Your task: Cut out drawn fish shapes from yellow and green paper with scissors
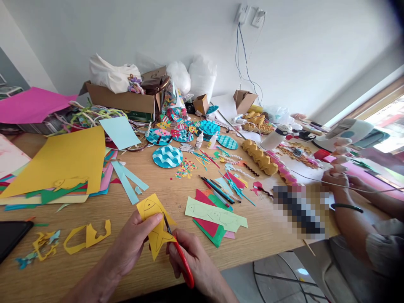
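Yellow paper: pinched in left hand, apparently mid-cut; grasped red-handled scissors in right hand; likely needed turning along fish outline.

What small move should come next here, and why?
Probably a short snip along the fish outline: the right hand has the scissors at the yellow paper, the left hand holds it, and some paper lies outside the drawn line.

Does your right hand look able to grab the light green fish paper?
Probably yes: the light green paper lies just beyond the right hand, nothing in between, but that hand holds red scissors it may need to put down.
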{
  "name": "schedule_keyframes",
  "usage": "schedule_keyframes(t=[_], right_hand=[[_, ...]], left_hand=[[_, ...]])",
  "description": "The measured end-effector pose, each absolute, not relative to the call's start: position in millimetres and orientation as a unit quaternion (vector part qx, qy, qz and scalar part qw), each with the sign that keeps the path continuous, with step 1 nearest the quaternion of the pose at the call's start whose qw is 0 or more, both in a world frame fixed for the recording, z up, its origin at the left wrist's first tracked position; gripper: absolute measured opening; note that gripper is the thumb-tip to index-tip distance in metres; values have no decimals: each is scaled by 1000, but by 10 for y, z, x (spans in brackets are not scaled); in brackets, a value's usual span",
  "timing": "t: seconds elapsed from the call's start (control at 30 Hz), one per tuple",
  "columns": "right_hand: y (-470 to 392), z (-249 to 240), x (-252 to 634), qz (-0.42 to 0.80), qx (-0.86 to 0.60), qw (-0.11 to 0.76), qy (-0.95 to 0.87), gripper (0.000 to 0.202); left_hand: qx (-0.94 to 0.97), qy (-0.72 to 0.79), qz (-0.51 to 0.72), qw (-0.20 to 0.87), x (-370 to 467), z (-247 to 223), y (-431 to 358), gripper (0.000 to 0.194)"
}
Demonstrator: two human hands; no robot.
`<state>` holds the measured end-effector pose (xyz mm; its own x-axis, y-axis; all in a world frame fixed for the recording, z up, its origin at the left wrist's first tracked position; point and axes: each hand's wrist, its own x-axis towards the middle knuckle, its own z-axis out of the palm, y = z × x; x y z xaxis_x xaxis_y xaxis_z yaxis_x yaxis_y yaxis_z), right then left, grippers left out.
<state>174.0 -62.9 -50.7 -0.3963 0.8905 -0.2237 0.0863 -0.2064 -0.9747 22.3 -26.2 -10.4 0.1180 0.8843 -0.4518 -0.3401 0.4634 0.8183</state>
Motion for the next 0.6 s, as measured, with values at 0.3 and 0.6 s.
schedule_keyframes(t=[0.3,0.6], right_hand=[[-645,-550,1733,641,-442,329,-534,29],[-648,-591,1739,632,-456,329,-534,25]], left_hand=[[281,502,425,699,227,-152,-278,17],[286,489,419,709,224,-138,-258,17]])
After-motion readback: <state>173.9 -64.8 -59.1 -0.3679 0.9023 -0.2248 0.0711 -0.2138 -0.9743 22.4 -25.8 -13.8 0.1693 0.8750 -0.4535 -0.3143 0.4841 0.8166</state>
